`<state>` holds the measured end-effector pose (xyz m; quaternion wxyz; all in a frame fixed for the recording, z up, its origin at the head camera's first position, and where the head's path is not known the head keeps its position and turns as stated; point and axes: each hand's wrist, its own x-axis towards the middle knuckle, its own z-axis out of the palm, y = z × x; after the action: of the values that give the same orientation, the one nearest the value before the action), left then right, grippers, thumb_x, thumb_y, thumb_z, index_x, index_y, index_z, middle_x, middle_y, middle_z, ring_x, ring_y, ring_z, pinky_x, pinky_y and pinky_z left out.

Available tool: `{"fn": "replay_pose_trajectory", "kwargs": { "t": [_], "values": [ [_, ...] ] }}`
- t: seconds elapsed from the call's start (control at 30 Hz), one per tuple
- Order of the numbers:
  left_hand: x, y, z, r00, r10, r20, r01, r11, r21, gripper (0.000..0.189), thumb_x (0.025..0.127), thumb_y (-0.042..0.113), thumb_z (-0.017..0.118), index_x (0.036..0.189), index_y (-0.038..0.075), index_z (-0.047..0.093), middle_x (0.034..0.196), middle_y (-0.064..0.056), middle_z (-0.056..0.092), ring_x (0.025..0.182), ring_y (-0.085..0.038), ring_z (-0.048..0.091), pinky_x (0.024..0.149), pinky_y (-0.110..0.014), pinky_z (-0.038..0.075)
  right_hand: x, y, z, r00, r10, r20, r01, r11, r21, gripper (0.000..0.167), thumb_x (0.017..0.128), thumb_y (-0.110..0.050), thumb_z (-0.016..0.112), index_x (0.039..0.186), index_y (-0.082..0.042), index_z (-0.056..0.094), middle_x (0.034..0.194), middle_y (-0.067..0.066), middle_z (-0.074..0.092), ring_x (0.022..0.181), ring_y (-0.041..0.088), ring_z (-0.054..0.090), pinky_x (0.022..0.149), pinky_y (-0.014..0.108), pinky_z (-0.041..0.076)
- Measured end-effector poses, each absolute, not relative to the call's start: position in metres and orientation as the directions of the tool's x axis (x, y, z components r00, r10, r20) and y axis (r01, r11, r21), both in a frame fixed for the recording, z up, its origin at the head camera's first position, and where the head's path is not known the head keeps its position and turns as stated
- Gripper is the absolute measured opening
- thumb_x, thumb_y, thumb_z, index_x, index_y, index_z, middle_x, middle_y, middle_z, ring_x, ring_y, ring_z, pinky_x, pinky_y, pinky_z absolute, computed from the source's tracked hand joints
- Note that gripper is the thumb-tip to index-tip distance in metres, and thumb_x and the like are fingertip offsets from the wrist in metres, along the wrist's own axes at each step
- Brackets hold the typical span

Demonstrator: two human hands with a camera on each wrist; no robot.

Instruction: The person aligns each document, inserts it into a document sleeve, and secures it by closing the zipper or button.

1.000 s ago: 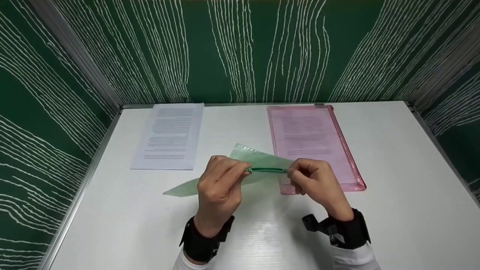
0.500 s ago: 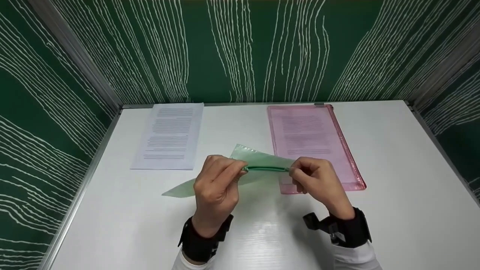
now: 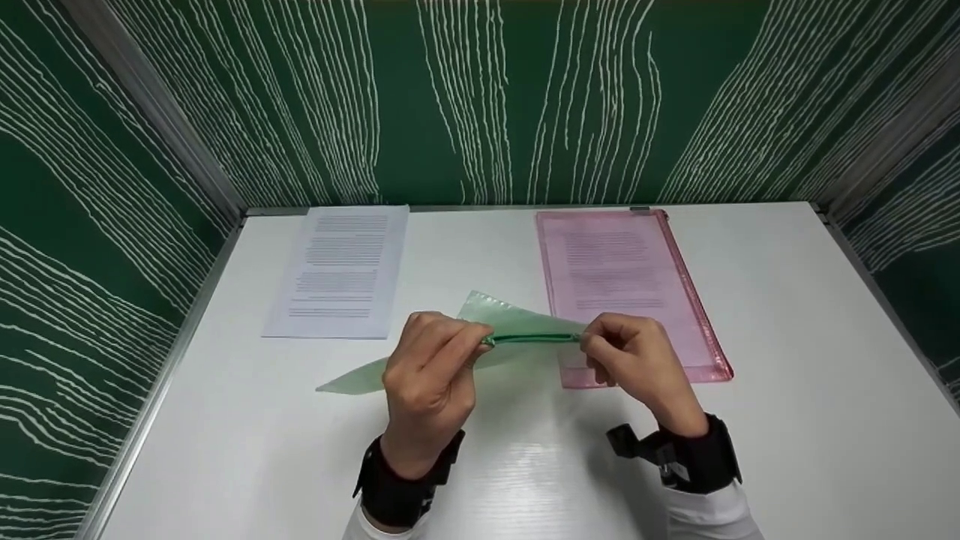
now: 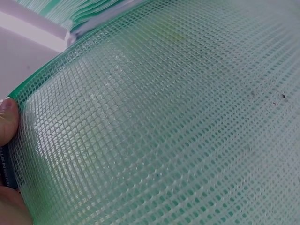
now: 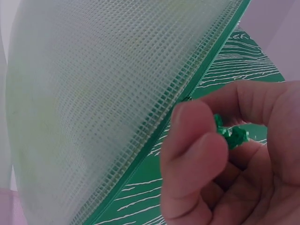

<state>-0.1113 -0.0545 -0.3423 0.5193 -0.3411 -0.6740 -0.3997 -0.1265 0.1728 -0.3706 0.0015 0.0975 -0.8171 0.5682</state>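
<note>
Left hand and right hand pinch a translucent green mesh-plastic pouch. Beyond — a rectangular pink plastic folder (see-through).

green mesh sheet: fills most of view | hands: digit at sheet's edge, far left | bright strip: upper left

White table before me. Printed paper at my far left; pink pouch opposite, text showing through. Green wall behind, white wavy lines.
</note>
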Motion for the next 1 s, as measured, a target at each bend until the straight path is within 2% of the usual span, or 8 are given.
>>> {"fn": "replay_pose_trajectory", "kwargs": {
  "t": [0.13, 0.2, 0.37, 0.5, 0.73, 1.0],
  "values": [
    [-0.112, -0.054, -0.343, -0.231, 0.043, 0.972, 0.877, 0.442, 0.189, 0.008, 0.076, 0.004, 0.070, 0.083, 0.000, 0.069, 0.074, -0.005, 0.061, 0.067, -0.016, 0.052, 0.066, -0.027, 0.045, -0.125, 0.173, -0.370, -0.980, -0.156, 0.119, -0.168, 0.348, -0.922, 0.019, 0.084, 0.006, 0.053, 0.069, -0.004, 0.060, 0.060, 0.023, 0.053, 0.043, 0.024, 0.047, 0.042, 0.027, 0.041],
    [-0.112, -0.054, -0.343, -0.232, 0.039, 0.972, 0.878, 0.439, 0.192, 0.008, 0.076, 0.004, 0.070, 0.083, 0.000, 0.068, 0.074, -0.005, 0.061, 0.067, -0.016, 0.052, 0.066, -0.027, 0.045, -0.126, 0.174, -0.374, -0.981, -0.154, 0.122, -0.170, 0.352, -0.921, 0.020, 0.084, 0.005, 0.053, 0.068, -0.005, 0.059, 0.059, 0.022, 0.053, 0.045, 0.029, 0.047, 0.042, 0.027, 0.041],
    [-0.112, -0.055, -0.342, -0.229, 0.040, 0.973, 0.879, 0.437, 0.189, 0.008, 0.075, 0.003, 0.070, 0.083, 0.000, 0.068, 0.074, -0.005, 0.061, 0.067, -0.016, 0.052, 0.066, -0.026, 0.044, -0.132, 0.178, -0.386, -0.984, -0.142, 0.109, -0.154, 0.361, -0.920, 0.020, 0.085, 0.003, 0.054, 0.068, -0.007, 0.060, 0.059, 0.018, 0.054, 0.045, 0.029, 0.047, 0.042, 0.027, 0.041],
    [-0.110, -0.057, -0.341, -0.225, 0.036, 0.974, 0.878, 0.441, 0.187, 0.008, 0.076, 0.003, 0.070, 0.083, -0.001, 0.068, 0.073, -0.006, 0.061, 0.067, -0.016, 0.052, 0.066, -0.026, 0.045, -0.132, 0.178, -0.383, -0.985, -0.138, 0.101, -0.145, 0.364, -0.920, 0.019, 0.084, 0.003, 0.053, 0.069, -0.006, 0.060, 0.060, 0.021, 0.054, 0.045, 0.030, 0.048, 0.042, 0.027, 0.041],
    [-0.111, -0.058, -0.339, -0.221, 0.028, 0.975, 0.875, 0.447, 0.186, 0.008, 0.077, 0.003, 0.069, 0.083, -0.001, 0.069, 0.073, -0.006, 0.061, 0.067, -0.016, 0.053, 0.066, -0.026, 0.045, -0.128, 0.174, -0.371, -0.989, -0.124, 0.084, -0.128, 0.399, -0.908, 0.018, 0.085, 0.003, 0.052, 0.070, -0.004, 0.060, 0.061, 0.021, 0.055, 0.044, 0.017, 0.050, 0.043, 0.027, 0.043],
    [-0.111, -0.058, -0.339, -0.224, 0.026, 0.974, 0.874, 0.447, 0.189, 0.008, 0.078, 0.004, 0.068, 0.084, -0.001, 0.069, 0.074, -0.006, 0.061, 0.067, -0.016, 0.053, 0.066, -0.026, 0.045, -0.124, 0.172, -0.363, -0.989, -0.117, 0.093, -0.134, 0.421, -0.897, 0.018, 0.084, 0.003, 0.052, 0.069, -0.004, 0.060, 0.059, 0.016, 0.055, 0.048, 0.033, 0.051, 0.043, 0.026, 0.043]
  ]
}}
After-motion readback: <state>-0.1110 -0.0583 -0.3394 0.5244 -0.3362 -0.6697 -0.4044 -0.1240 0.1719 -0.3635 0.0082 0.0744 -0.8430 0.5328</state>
